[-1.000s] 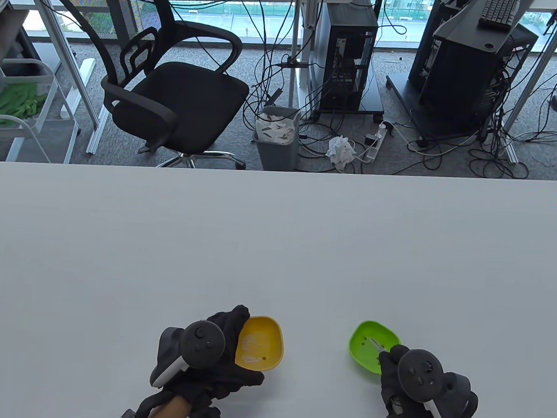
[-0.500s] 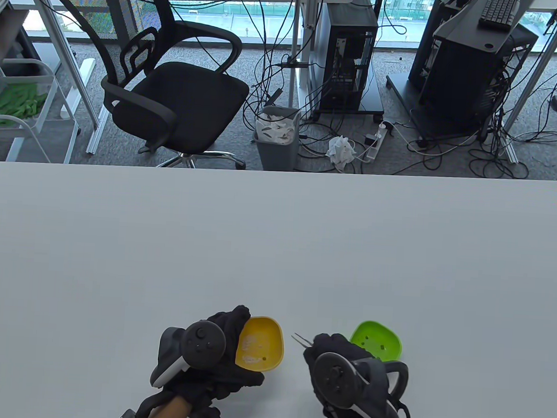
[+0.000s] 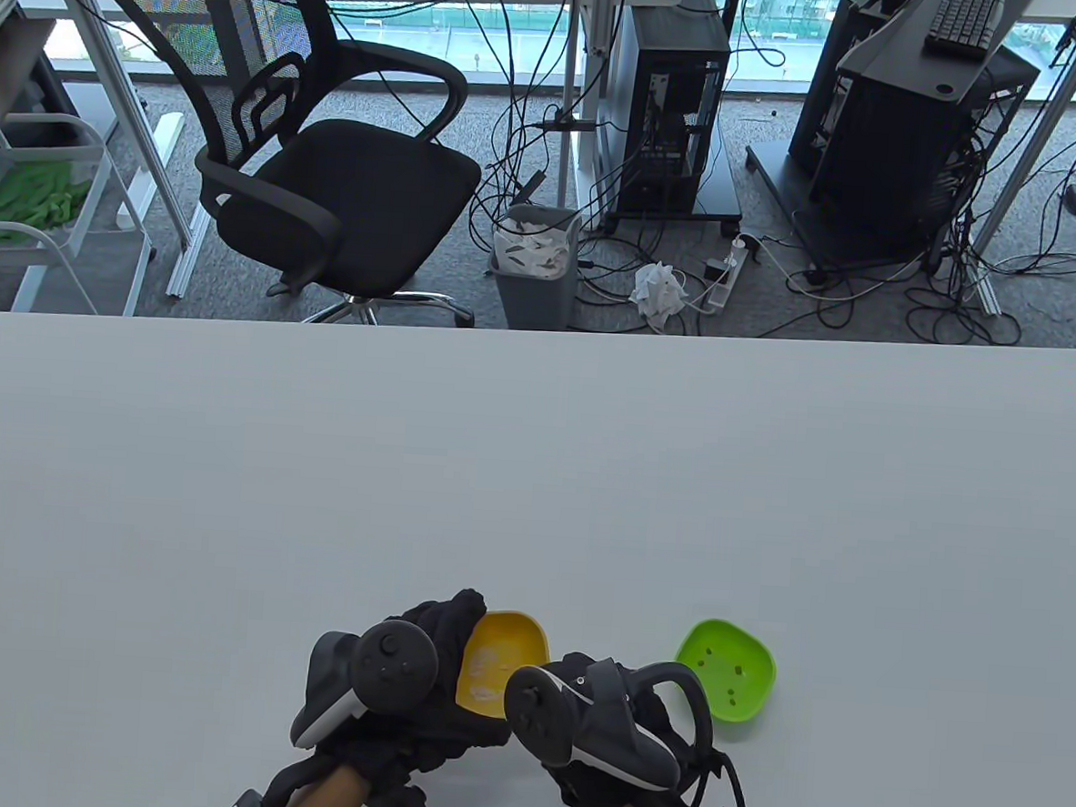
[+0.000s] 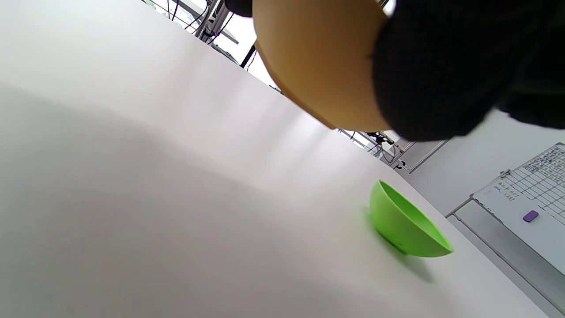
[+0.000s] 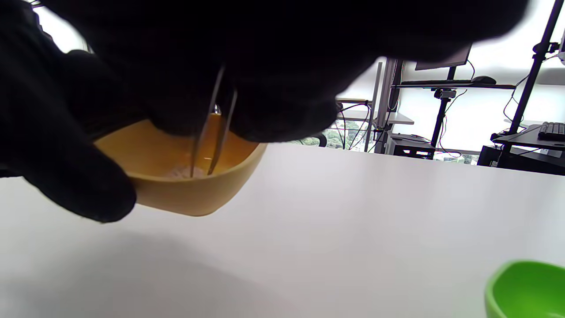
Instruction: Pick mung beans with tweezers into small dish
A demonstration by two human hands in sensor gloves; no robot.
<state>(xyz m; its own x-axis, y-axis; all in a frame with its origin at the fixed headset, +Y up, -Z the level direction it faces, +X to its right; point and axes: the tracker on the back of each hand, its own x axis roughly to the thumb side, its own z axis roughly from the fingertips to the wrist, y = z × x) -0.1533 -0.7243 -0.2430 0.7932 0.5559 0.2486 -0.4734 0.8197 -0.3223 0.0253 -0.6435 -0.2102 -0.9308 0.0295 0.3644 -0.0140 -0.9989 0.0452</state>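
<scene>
Tabletop (image 3: 533, 476), pale grey and matte, fills the lower half of the table view. Near its front edge the left hand (image 3: 411, 687) holds the yellow dish (image 3: 505, 643) tilted, fingers wrapped on its left rim. The right hand (image 3: 600, 726) covers the dish's right side; its grip is hidden from above. The green dish (image 3: 726, 675) sits just to the right, apart from both hands, with a few small dark specks inside. Beyond the tabletop lies grey carpet with a black mesh office chair (image 3: 317, 135), a small grey waste bin (image 3: 535, 262), two computer towers and tangled cables before a window.

Left wrist view: gloved fingers (image 4: 441, 75) clasp the yellow dish's underside, lifted off the white surface; the green dish (image 4: 404, 223) rests farther along, and a whiteboard stands behind it.

Right wrist view: the right hand grasps metal tweezers (image 5: 214, 128), prongs slightly parted, tips down inside the yellow dish (image 5: 185, 185) among pale grains. Mung beans cannot be made out there. Desks, a monitor and a keyboard show behind.
</scene>
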